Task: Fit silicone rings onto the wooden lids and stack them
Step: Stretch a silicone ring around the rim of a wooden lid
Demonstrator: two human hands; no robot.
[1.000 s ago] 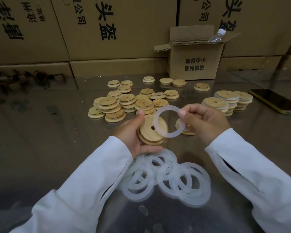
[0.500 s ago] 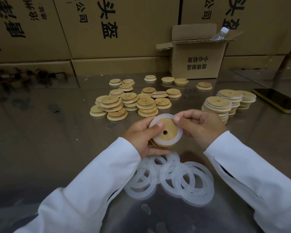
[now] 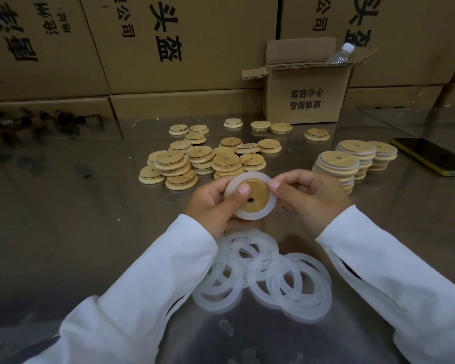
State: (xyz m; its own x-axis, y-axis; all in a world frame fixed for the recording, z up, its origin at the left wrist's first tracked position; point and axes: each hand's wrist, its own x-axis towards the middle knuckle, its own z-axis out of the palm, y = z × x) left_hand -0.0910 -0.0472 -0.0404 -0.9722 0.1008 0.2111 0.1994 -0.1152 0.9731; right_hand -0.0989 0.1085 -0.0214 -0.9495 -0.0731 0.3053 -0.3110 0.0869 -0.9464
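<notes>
While both hands grip it at the centre of the frame, a wooden lid (image 3: pixel 256 197) wears a translucent silicone ring (image 3: pixel 258 215) around its raised step.

The left hand (image 3: pixel 213 204) cradles the lid from below with its thumb pressed on the wood face beside the small centre hole; the right hand (image 3: pixel 309 197) has its fingers pinched together on the ring's upper right edge. Just below, loose silicone rings (image 3: pixel 289 283) overlap on the shiny steel table (image 3: pixel 63 232). Above the hands lies a pile of bare lids (image 3: pixel 202 160); at right centre stand stacks of ringed lids (image 3: pixel 355 158), with a phone (image 3: pixel 431 156) near the right edge. An open carton (image 3: pixel 307 93) holding a plastic bottle (image 3: pixel 340 53) sits at upper right, before a wall of printed cardboard boxes (image 3: pixel 168 43).
</notes>
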